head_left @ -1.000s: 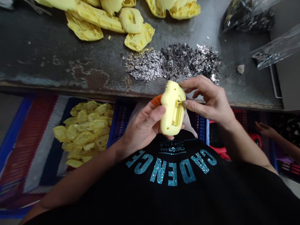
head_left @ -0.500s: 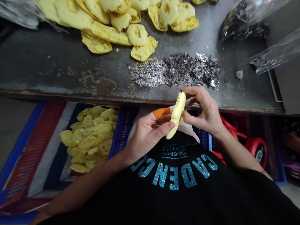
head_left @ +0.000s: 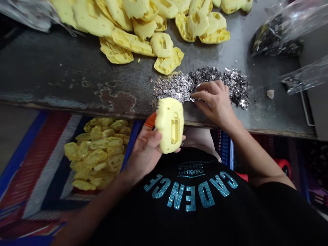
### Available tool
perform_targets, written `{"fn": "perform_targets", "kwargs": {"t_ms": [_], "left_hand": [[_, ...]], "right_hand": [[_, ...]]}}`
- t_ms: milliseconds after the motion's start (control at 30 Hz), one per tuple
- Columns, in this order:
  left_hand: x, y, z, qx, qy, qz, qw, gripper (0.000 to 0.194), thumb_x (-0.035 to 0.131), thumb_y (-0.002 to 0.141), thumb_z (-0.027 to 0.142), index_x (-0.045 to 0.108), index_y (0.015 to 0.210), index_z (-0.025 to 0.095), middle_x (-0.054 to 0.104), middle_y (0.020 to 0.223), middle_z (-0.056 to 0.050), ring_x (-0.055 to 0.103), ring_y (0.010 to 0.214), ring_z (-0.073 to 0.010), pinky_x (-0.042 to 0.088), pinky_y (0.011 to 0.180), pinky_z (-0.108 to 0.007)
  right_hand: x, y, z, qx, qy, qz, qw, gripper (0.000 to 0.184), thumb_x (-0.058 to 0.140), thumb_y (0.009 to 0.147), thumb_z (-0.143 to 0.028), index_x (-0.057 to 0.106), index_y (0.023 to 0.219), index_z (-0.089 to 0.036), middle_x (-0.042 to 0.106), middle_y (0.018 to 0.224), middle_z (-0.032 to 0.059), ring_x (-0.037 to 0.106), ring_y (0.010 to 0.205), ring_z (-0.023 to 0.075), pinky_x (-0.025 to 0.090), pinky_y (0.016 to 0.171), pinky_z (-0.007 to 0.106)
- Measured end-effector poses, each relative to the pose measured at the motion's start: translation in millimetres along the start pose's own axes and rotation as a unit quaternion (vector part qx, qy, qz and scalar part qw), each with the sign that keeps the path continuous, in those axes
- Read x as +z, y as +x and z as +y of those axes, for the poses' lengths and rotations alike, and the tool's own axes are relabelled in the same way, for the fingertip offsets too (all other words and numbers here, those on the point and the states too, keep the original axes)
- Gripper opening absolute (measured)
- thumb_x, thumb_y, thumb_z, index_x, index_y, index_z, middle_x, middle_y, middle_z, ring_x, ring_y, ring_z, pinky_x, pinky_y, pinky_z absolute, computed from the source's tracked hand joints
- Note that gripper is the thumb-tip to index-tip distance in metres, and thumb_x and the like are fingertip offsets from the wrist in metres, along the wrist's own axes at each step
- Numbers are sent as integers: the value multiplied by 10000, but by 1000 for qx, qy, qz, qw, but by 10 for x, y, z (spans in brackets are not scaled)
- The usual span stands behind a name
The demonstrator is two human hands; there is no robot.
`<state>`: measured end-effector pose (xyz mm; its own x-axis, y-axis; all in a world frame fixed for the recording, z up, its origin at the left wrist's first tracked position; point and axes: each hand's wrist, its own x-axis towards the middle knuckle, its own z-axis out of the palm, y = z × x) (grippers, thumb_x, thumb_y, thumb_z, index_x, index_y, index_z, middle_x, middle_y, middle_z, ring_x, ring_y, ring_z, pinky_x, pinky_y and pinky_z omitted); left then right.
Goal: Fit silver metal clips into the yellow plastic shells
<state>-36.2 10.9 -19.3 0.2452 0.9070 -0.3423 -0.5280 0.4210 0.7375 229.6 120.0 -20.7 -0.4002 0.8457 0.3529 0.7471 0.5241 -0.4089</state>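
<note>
Far left, clear plastic bag (head_left: 30, 12) at table's back edge; below the table, yellow parts (head_left: 98, 153) heaped on striped cloth (head_left: 48, 160) inside a blue basket (head_left: 19, 147). Yellow shells (head_left: 138, 34) piled on the metal table (head_left: 69, 78), toward the back. Left hand (head_left: 146, 147), orange cover (head_left: 150, 120) on one finger, clamped on the yellow casing (head_left: 169, 124), thumb on its near-left side, fingers behind. Casing held upright just off the table's front edge, slotted face to camera. Next, small metal pieces (head_left: 174, 85) spread near the front edge, silver then darker. Right hand (head_left: 193, 98) over them, fingertips at the pieces, thumb and fingers close; cannot tell if they meet or grip one. Further right, pale chunk (head_left: 270, 94) on table, then two clear bags of dark pieces, larger bag (head_left: 279, 37) behind smaller bag (head_left: 297, 82).
</note>
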Motion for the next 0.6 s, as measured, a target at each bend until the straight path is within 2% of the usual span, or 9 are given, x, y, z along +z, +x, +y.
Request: {"fn": "perform_targets", "kwargs": {"t_ms": [67,133,200,267,367,433,533,600], "left_hand": [[-85,-16,73,14,-3,17,1000,616,939,906,621,754,1449,398,872,1379,-40,897,982,-318,726,661,-330],[-169,-20,101,26,3,42,999,634,915,897,703,787,1413,358,883,1332,-59,886,974,-298,706,664,-305],[-226,-7,94,39,10,61,997,689,877,893,781,806,1406,327,886,1320,-75,872,975,-283,686,661,-289],[-239,19,74,35,12,64,997,760,851,895,819,792,1469,324,883,1335,-79,858,976,-275,677,659,-283],[-178,68,58,23,-1,52,998,848,834,907,825,745,1574,308,880,1338,-99,854,969,-285,666,636,-276],[-108,94,65,23,-6,33,999,828,795,950,788,742,1587,262,882,1320,-130,859,963,-300,651,606,-268],[-19,99,84,18,5,26,1000,726,768,991,713,797,1506,201,885,1312,-155,860,962,-298,655,605,-262],[12,84,85,10,12,37,999,715,784,980,734,831,1440,189,888,1316,-158,862,982,-291,666,625,-252]], "right_hand": [[117,103,-11,4,-69,-24,997,173,724,1081,-245,839,1195,-305,768,1488,91,609,1453,415,475,1190,708],[156,66,-45,-6,-86,-53,995,135,719,1086,-252,830,1155,-285,746,1517,92,577,1485,423,456,1187,688],[99,-81,-64,-19,-81,-58,995,129,701,1113,-299,829,1123,-288,750,1497,79,574,1468,406,444,1168,652],[-21,-269,-55,-21,-73,-33,997,141,689,1131,-333,827,1116,-312,767,1459,59,585,1428,381,435,1135,620],[-176,-483,-19,7,-68,23,997,120,699,1129,-320,817,1113,-332,809,1334,44,629,1302,335,436,1071,566],[-200,-543,-8,25,-67,38,997,111,712,1122,-312,820,1102,-330,822,1207,41,648,1189,307,436,1020,527],[-139,-537,-21,29,-61,5,998,141,704,1127,-318,844,1112,-329,812,1082,35,643,1089,288,423,980,491],[-85,-502,-37,31,-58,-28,997,168,686,1137,-332,854,1134,-325,809,1062,38,638,1069,288,419,984,485]]}}
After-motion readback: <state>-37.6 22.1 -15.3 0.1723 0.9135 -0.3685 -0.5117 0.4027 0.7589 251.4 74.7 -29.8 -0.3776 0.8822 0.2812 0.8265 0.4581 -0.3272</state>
